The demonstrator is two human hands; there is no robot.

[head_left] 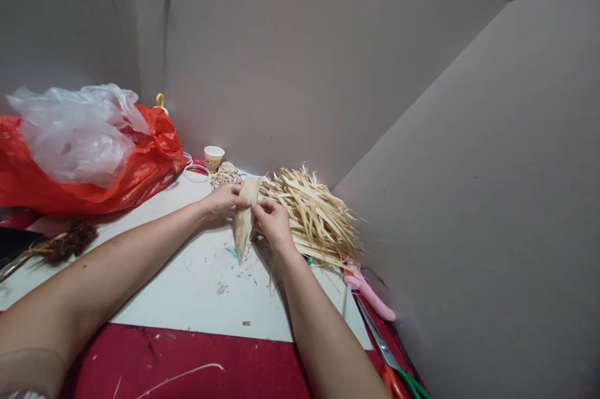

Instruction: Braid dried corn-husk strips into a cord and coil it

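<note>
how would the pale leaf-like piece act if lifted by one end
The leaf-like piece is probably light, since it looks thin. It may be fairly stiff: its pointed end shows no droop below the left hand. Its dry look suggests it could split.

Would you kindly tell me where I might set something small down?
The white board is mostly bare between the left forearm and right forearm, from the held pale strip to the red cloth, bar small scraps. Crowded parts are the far side, with the strip pile and cup, and the right edge, with the scissors.
</note>
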